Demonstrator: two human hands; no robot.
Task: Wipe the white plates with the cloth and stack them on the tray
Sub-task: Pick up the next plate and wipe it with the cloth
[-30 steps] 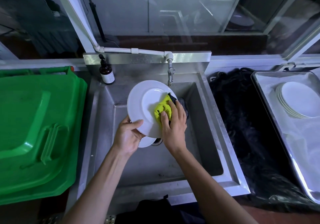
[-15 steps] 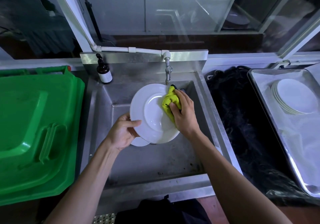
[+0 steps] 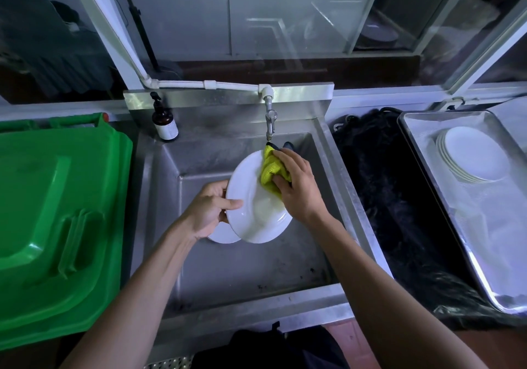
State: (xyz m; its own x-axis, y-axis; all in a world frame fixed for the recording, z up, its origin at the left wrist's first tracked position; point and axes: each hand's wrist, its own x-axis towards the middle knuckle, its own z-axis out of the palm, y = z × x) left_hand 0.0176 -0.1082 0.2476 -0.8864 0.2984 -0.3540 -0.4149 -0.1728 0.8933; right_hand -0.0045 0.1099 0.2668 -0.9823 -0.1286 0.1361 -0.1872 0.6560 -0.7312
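Over the steel sink (image 3: 336,169) I hold a white plate (image 3: 253,214) tilted on edge. My left hand (image 3: 209,212) grips its left rim, thumb on the face. My right hand (image 3: 296,187) grips a yellow-green cloth (image 3: 269,172) and presses it against the plate's upper right part. Below the held plate, the edge of another white plate (image 3: 224,236) shows in the basin. A stack of white plates (image 3: 474,155) sits at the far end of the metal tray (image 3: 445,226) on the right.
A tap (image 3: 269,119) hangs just above the cloth. A brown pump bottle (image 3: 164,122) stands at the sink's back left corner. A green plastic bin lid (image 3: 54,220) lies left of the sink. Black netting (image 3: 379,197) fills the gap between sink and tray.
My right hand has carried the cloth from the plate's middle up to its upper right edge. The plate has turned more edge-on, still gripped by my left hand.
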